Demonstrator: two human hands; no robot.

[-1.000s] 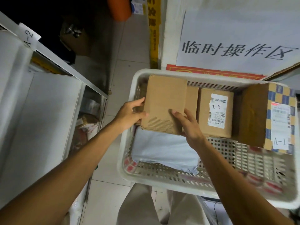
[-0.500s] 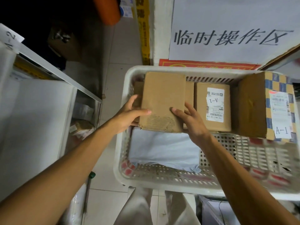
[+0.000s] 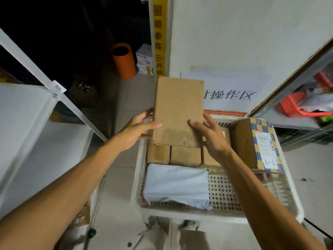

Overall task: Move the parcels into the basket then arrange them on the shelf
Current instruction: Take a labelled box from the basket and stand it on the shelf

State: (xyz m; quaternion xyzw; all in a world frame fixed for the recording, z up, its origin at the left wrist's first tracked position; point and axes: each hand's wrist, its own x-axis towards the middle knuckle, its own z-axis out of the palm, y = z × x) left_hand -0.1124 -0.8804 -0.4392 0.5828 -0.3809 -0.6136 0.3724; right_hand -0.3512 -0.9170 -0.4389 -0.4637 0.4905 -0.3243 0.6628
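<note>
A flat brown cardboard parcel (image 3: pixel 178 110) hangs above the far end of the white plastic basket (image 3: pixel 225 216). My left hand (image 3: pixel 137 131) grips its left edge and my right hand (image 3: pixel 210 136) grips its right edge, thumbs on the near face. Below it, standing brown boxes (image 3: pixel 185 156) line the basket's far side. A grey plastic mailer (image 3: pixel 176 184) lies in the basket's near left. A checkered box (image 3: pixel 255 143) with an A-1 label stands at the basket's right.
A white shelf (image 3: pixel 27 132) with an A-2 tag (image 3: pixel 57 91) runs along the left. Another shelf at the right holds a red basket (image 3: pixel 295 105). An orange cylinder (image 3: pixel 124 60) stands on the floor beyond. A white sign with black characters (image 3: pixel 234 95) hangs behind the basket.
Both hands have lifted the flat brown parcel up out of the basket, uncovering the boxes beneath it. The camera has tilted up, showing more of the shelves.
</note>
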